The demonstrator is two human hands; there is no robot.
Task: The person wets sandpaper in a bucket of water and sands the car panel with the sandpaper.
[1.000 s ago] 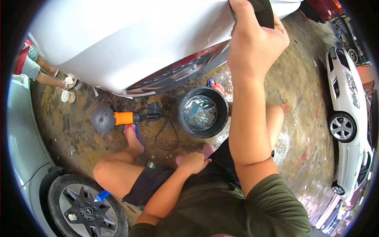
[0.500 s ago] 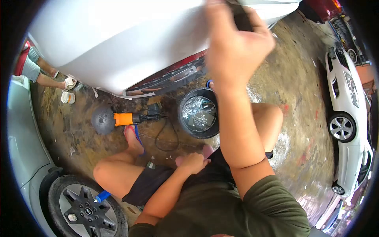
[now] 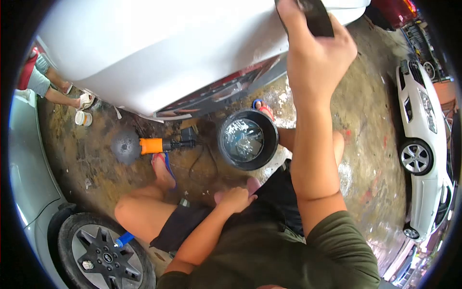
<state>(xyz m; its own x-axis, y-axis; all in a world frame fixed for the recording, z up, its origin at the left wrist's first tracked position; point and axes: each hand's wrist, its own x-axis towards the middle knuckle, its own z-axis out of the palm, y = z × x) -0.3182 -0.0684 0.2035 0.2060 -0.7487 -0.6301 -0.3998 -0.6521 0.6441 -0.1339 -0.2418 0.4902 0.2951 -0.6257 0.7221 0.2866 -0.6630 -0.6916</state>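
Note:
My right hand [image 3: 320,53] is raised at the top, its fingers and thumb wrapped round a dark flat pad [image 3: 315,17] held against or just over the white car panel [image 3: 159,43]. My left hand [image 3: 236,199] rests low on my lap, fingers curled round a pink object [image 3: 252,184] that shows only in part. On the floor between my feet stands a black bucket [image 3: 272,144] of water, with greyish flat pieces under the surface.
An orange and black power tool [image 3: 152,145] with a round grey disc lies left of the bucket. Further left are a white tub [image 3: 83,118], a co-worker's legs [image 3: 53,91] and a wheel [image 3: 107,255] holding a blue bottle. A white car [image 3: 423,144] stands right.
My right hand went left over the panel with the dark pad, then came back right. My left hand has stayed put.

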